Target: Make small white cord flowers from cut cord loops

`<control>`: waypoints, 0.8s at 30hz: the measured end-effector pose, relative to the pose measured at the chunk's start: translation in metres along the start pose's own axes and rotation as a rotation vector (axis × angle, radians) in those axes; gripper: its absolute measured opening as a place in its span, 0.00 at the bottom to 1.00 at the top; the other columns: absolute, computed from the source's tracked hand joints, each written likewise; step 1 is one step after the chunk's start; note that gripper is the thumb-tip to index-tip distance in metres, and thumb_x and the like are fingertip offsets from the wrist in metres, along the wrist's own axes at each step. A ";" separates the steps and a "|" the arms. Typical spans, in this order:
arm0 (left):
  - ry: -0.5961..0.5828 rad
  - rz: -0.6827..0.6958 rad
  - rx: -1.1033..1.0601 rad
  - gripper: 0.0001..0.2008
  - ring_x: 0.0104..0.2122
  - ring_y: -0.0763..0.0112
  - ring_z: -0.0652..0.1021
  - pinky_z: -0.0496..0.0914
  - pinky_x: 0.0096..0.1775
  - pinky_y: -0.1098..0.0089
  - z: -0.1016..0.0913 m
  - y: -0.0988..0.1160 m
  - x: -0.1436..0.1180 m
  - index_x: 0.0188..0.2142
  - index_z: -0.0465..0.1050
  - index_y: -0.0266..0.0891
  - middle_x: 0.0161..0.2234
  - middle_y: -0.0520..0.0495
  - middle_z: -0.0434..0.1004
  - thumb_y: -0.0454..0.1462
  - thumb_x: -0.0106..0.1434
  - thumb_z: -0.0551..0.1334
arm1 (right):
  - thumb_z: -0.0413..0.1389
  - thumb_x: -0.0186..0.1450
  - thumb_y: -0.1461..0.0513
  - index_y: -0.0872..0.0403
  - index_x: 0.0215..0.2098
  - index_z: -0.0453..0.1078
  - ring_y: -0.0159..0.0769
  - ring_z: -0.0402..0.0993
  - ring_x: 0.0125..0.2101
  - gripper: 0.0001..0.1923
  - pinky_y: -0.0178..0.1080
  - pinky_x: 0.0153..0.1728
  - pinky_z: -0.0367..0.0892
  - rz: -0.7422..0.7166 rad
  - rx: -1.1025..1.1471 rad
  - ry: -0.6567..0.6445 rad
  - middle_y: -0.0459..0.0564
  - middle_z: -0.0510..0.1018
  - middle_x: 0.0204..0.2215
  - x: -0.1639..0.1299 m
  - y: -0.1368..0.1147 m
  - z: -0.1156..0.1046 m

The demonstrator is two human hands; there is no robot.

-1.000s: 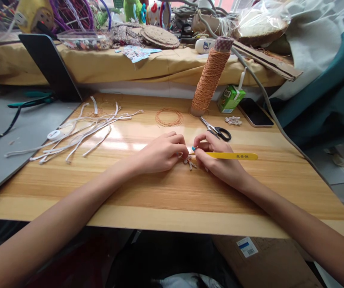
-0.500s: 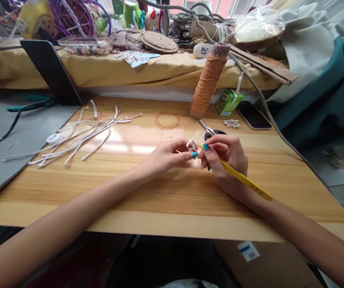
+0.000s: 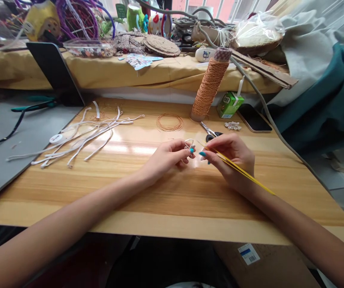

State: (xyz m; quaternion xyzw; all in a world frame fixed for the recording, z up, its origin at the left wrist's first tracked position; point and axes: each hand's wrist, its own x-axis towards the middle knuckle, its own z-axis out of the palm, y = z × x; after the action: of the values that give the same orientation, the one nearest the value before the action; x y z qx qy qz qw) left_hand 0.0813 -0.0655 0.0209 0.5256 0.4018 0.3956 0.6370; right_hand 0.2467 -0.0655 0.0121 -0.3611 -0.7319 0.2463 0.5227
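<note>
Both hands meet just above the middle of the wooden surface (image 3: 172, 200), fingertips almost touching. Left hand (image 3: 169, 158) is clenched lightly, thumb and forefinger pinching a small white loop (image 3: 189, 142) that stands up from the fingertips, clear of the surface; what the loop is made of is too small to tell. Right hand (image 3: 230, 158) grasps yellow tweezers (image 3: 241, 170) between thumb and first fingers. Tweezer long axis runs diagonally: tip far-left, near the loop, tail near-right, passing over the wrist and forearm. The tip lies just right of the loop and about level with it; whether it touches the loop cannot be told, as the fingers crowd the spot. So the loop lies to the left and slightly far of the right hand, directly in line with the tweezer axis, and the left hand is the nearer one, already holding it. Scissors (image 3: 212, 132) lie just beyond the right hand, partly hidden by its knuckles. Farther off on the surface: a coil of thin copper-coloured cord (image 3: 169, 122), an upright cone of orange cord (image 3: 209, 86), a green drink carton (image 3: 229, 105), a phone (image 3: 254, 119). White strips (image 3: 82, 134) lie spread at far left, well apart from both hands.
</note>
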 end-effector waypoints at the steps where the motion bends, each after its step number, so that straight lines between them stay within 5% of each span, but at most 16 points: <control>1: -0.009 0.005 0.005 0.05 0.21 0.81 0.67 0.65 0.25 0.77 0.000 0.000 0.000 0.28 0.66 0.34 0.23 0.53 0.67 0.35 0.53 0.57 | 0.59 0.52 0.65 0.52 0.31 0.64 0.29 0.71 0.25 0.10 0.33 0.27 0.69 -0.015 0.006 -0.045 0.43 0.70 0.26 0.000 0.001 0.000; 7: -0.031 0.056 0.064 0.04 0.19 0.81 0.68 0.64 0.23 0.77 -0.002 -0.006 0.003 0.30 0.65 0.34 0.22 0.54 0.66 0.34 0.54 0.55 | 0.58 0.53 0.67 0.53 0.31 0.64 0.28 0.70 0.25 0.09 0.34 0.27 0.69 -0.081 0.013 -0.089 0.44 0.69 0.27 -0.002 0.002 0.001; 11: -0.022 0.033 0.110 0.04 0.21 0.80 0.69 0.66 0.25 0.77 -0.002 -0.006 0.003 0.30 0.66 0.33 0.22 0.53 0.67 0.33 0.55 0.55 | 0.56 0.55 0.66 0.54 0.28 0.63 0.27 0.68 0.22 0.05 0.33 0.23 0.66 -0.016 0.013 -0.014 0.44 0.69 0.25 -0.002 -0.003 0.001; 24: -0.009 -0.020 0.082 0.04 0.23 0.77 0.73 0.69 0.27 0.74 -0.002 -0.006 0.003 0.30 0.65 0.32 0.22 0.51 0.69 0.33 0.55 0.58 | 0.54 0.58 0.64 0.53 0.31 0.60 0.26 0.68 0.18 0.05 0.31 0.19 0.64 0.157 0.036 -0.081 0.41 0.70 0.20 0.000 -0.009 0.007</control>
State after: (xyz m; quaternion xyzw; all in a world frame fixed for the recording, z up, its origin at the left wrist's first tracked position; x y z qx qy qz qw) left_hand 0.0814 -0.0632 0.0145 0.5490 0.4199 0.3701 0.6207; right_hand 0.2381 -0.0712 0.0162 -0.3976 -0.7173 0.3144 0.4780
